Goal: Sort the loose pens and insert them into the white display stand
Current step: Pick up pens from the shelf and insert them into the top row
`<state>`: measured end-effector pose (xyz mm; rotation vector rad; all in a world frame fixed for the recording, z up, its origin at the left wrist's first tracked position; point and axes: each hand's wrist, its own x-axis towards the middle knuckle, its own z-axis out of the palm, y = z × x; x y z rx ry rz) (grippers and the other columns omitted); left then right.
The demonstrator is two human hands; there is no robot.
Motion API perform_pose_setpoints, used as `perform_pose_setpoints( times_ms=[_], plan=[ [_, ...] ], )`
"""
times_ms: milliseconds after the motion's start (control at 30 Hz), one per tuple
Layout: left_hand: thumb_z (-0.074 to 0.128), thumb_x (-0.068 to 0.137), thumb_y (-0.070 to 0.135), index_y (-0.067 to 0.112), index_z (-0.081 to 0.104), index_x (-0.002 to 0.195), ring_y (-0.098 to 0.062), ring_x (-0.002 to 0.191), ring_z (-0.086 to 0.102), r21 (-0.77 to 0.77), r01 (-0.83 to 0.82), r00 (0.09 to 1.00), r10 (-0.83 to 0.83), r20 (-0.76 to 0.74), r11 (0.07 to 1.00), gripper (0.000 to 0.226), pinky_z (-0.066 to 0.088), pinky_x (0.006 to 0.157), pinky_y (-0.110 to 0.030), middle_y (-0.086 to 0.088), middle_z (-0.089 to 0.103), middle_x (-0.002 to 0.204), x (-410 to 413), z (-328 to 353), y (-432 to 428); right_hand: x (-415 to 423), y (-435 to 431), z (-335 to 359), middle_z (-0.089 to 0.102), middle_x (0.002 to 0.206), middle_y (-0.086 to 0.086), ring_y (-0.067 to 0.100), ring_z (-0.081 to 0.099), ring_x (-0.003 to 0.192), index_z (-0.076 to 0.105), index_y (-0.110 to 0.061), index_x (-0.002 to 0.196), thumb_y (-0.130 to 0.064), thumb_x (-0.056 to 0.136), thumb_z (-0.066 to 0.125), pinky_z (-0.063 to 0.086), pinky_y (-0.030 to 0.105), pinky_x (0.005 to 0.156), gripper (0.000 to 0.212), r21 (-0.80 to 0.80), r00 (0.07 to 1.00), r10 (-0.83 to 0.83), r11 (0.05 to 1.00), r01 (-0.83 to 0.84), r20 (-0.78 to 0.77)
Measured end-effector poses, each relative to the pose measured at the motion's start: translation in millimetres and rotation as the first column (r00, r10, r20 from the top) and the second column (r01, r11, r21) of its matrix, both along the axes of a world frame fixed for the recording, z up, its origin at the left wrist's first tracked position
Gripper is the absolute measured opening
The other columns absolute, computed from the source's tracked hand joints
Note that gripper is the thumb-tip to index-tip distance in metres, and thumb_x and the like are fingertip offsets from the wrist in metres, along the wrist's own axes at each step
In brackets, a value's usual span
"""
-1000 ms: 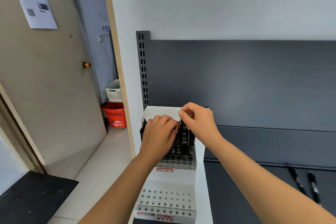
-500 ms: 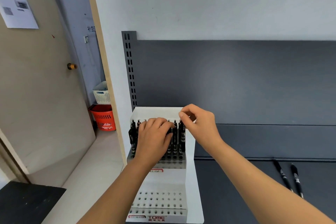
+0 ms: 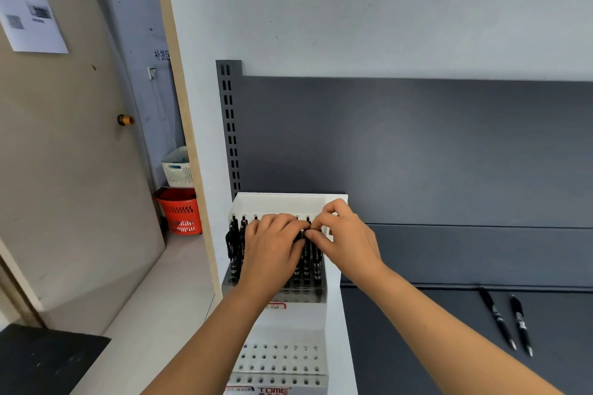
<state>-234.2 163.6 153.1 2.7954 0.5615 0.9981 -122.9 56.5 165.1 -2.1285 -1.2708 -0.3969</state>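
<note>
The white display stand (image 3: 288, 202) sits at the left end of the dark shelf (image 3: 417, 330), its upper tier filled with standing pens (image 3: 236, 244). The left hand (image 3: 272, 247) lies curled over their tops, though a grip cannot be told, while the right hand (image 3: 346, 237) pinches the top of one pen (image 3: 307, 255) between thumb and forefinger. Two loose pens (image 3: 499, 321) lie well apart to the right.
</note>
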Motion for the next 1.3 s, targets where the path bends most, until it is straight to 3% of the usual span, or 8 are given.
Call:
perform_pose_setpoints(
  times_ms=[200,367,467,600,733,867,1067,1300],
  plan=[
    [0.053,0.092,0.029,0.033,0.058,0.117,-0.012,0.112,0.045,-0.026,0.016,1.0,-0.017,-0.01,1.0,0.026,0.022,0.095,-0.029,0.013,0.057,0.115,-0.4,0.6,-0.8,6.3,-0.3,-2.5,0.038,0.102,-0.019,0.006,0.05,0.087,0.062,-0.026,0.091,-0.035,0.091,0.059,0.049,0.029,0.067,0.01,0.012,0.99,0.09,0.996,-0.089,-0.113],
    [0.054,0.091,0.03,0.033,0.058,0.119,-0.012,0.112,0.046,-0.031,0.017,1.0,-0.017,-0.013,0.999,0.028,0.023,0.095,-0.029,0.013,0.056,0.114,-2.0,-0.6,-1.0,10.6,-0.9,-1.4,0.042,0.093,-0.021,0.0,0.049,0.086,0.058,-0.028,0.081,-0.028,0.089,0.061,0.046,0.026,0.075,0.009,0.026,0.944,0.186,0.982,-0.186,-0.272],
    [0.057,0.09,0.028,0.032,0.06,0.116,-0.013,0.11,0.047,-0.031,0.019,1.0,-0.019,0.003,0.999,0.026,0.025,0.094,-0.03,0.012,0.058,0.112,-2.2,0.1,-2.0,12.8,-5.0,-2.9,0.043,0.094,-0.023,-0.002,0.046,0.09,0.055,-0.032,0.079,-0.029,0.09,0.061,0.042,0.024,0.077,0.012,-0.02,0.941,0.214,0.974,-0.227,-0.264],
    [0.054,0.091,0.029,0.033,0.057,0.118,-0.012,0.114,0.045,-0.04,-0.007,1.0,0.007,-0.003,0.999,0.028,0.023,0.096,-0.031,0.014,0.056,0.116,-1.4,3.1,-4.7,9.8,-6.0,-3.8,0.04,0.105,-0.02,0.005,0.048,0.093,0.055,-0.029,0.102,-0.03,0.09,0.06,0.046,0.026,0.076,0.013,-0.021,0.972,0.184,0.982,-0.189,-0.144],
    [0.058,0.089,0.025,0.028,0.06,0.11,-0.015,0.111,0.049,-0.031,-0.009,0.998,0.011,0.065,0.999,0.021,0.027,0.094,-0.033,0.01,0.059,0.113,1.1,12.9,-13.8,16.0,-14.5,0.1,0.041,0.109,-0.019,0.005,0.051,0.091,0.05,-0.033,0.107,-0.034,0.089,0.062,0.048,0.027,0.078,0.022,0.072,0.952,0.194,0.981,-0.182,-0.237],
    [0.065,0.084,0.021,0.025,0.064,0.095,-0.018,0.098,0.056,0.077,0.035,0.995,-0.042,0.093,0.996,0.012,0.034,0.087,-0.034,0.009,0.062,0.098,13.1,26.5,-33.7,36.4,-36.3,2.6,0.043,0.106,-0.018,0.007,0.052,0.085,0.051,-0.029,0.104,-0.037,0.091,0.057,0.049,0.029,0.077,0.016,0.09,0.964,0.138,0.989,-0.12,-0.226],
    [0.073,0.077,0.014,0.022,0.067,0.089,-0.022,0.084,0.061,0.166,0.152,0.986,-0.161,0.04,0.974,0.016,0.039,0.073,-0.032,0.007,0.065,0.087,53.6,26.0,-88.2,77.4,-94.7,-12.5,0.053,0.108,-0.01,0.008,0.05,0.089,0.055,-0.025,0.11,-0.038,0.094,0.053,0.048,0.03,0.076,0.021,-0.036,0.986,0.007,0.999,-0.013,-0.169],
    [0.052,0.092,0.025,0.025,0.061,0.112,-0.017,0.1,0.051,0.032,0.283,0.955,-0.279,-0.103,0.959,0.021,0.034,0.086,-0.028,0.009,0.06,0.108,140.5,-5.0,-175.2,151.0,-205.8,-34.2,0.056,0.104,-0.007,0.013,0.056,0.091,0.056,-0.025,0.112,-0.036,0.095,0.051,0.05,0.035,0.081,0.021,-0.169,0.953,-0.118,0.983,0.073,-0.28]
  ],
)
